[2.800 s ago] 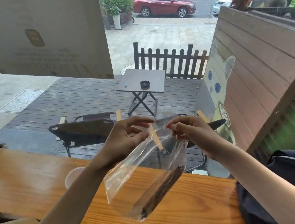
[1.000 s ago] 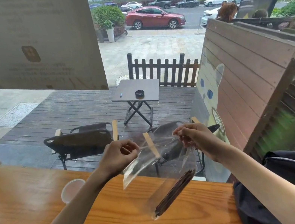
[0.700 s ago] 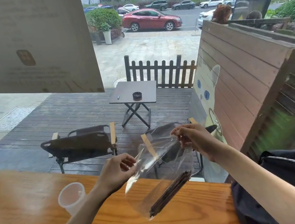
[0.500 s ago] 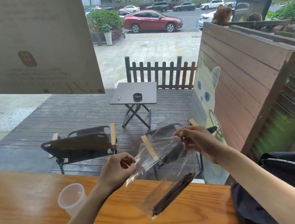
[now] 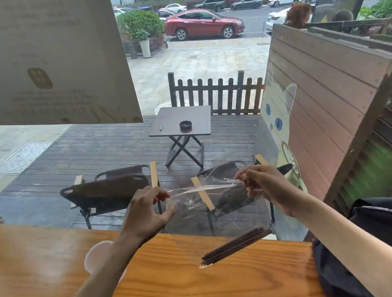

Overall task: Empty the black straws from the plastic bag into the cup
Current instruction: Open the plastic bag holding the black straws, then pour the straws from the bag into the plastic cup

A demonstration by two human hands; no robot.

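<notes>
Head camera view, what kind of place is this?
Probably a café window counter: a wooden bar top faces a patio with a folding table and chairs, and a disposable cup stands by.

You face a wooden bench [image 5: 39, 259] set against a large window, with a pale poster [image 5: 42, 57] on the glass. Beyond it lies a dark wet deck [image 5: 101, 152] with a folding table [image 5: 185, 121], folding chairs [image 5: 108, 190] and a picket fence [image 5: 216, 92]. A slatted wooden partition [image 5: 331, 88] stands to your right, and a red car [image 5: 201, 23] is parked in grey daylight.

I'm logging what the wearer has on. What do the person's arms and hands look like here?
Both forearms are bare, with no sleeves in view. The left hand and right hand wear no gloves; no rings, watch or bracelets are visible.
</notes>
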